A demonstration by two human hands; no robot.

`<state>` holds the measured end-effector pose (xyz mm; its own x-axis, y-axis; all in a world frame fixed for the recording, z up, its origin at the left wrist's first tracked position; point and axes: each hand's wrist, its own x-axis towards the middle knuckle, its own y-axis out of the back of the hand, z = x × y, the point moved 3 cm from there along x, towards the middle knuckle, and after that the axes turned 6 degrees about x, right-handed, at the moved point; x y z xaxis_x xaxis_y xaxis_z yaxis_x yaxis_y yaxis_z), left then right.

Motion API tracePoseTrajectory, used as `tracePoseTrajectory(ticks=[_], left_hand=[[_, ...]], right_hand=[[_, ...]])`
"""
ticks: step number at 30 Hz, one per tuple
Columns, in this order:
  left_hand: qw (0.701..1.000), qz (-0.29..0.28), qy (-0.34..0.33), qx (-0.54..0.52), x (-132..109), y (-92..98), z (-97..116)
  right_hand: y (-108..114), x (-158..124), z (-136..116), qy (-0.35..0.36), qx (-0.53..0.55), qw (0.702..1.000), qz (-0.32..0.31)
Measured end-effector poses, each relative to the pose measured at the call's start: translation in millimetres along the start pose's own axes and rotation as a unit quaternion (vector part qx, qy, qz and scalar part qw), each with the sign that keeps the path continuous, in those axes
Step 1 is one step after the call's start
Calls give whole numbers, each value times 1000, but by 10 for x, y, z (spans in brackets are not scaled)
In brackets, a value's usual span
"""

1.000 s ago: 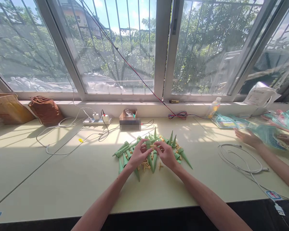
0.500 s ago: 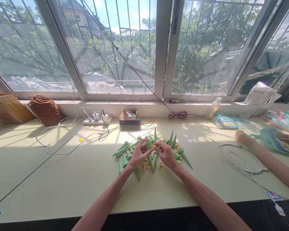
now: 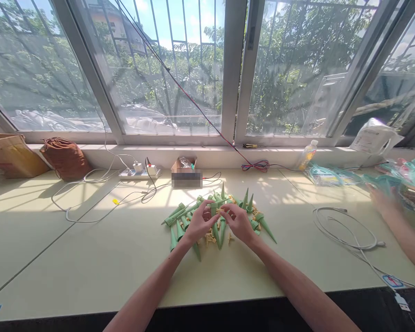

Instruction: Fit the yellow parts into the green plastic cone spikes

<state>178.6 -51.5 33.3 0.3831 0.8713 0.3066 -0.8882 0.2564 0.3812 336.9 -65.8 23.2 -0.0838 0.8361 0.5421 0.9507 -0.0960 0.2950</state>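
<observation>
A heap of green plastic cone spikes (image 3: 180, 219) mixed with small yellow plastic parts (image 3: 209, 239) lies on the pale table (image 3: 90, 258) in front of me. My left hand (image 3: 198, 225) and my right hand (image 3: 238, 222) meet over the middle of the heap. The left hand's fingers pinch a green cone (image 3: 214, 208). The right hand's fingertips pinch a small yellow part (image 3: 222, 211) at that cone's end. Both hands hover just above the pile.
A small open cardboard box (image 3: 186, 171), a power strip (image 3: 139, 172) and loose cables sit behind the heap. A white cable (image 3: 346, 228) loops at the right. Another person's blurred hand (image 3: 383, 200) reaches among teal packets (image 3: 332, 176) far right. A brown bag (image 3: 66, 157) sits left.
My hands have stayed nearly still on the cone and yellow part. The other person's hand has moved right and away with a teal packet, now blurred.
</observation>
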Motion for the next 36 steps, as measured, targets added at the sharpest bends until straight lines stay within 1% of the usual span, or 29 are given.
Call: tracePoseTrajectory(ticks=[10,15,26,36], left_hand=[[1000,2,1,16,0,0,0],[1000,-5,0,14,-2,0,14],[1000,7,-2,-3,2,-8,-2],[1000,-6,-1,8,3,-10,-18]], right_hand=[[-20,-2,55,6,5,1000,2],[-16,-1,29,10,-7,1000,-3],[-17,-5,1,4,-9,1000,-12],[-25,-13,-1,0,3,1000,-17]])
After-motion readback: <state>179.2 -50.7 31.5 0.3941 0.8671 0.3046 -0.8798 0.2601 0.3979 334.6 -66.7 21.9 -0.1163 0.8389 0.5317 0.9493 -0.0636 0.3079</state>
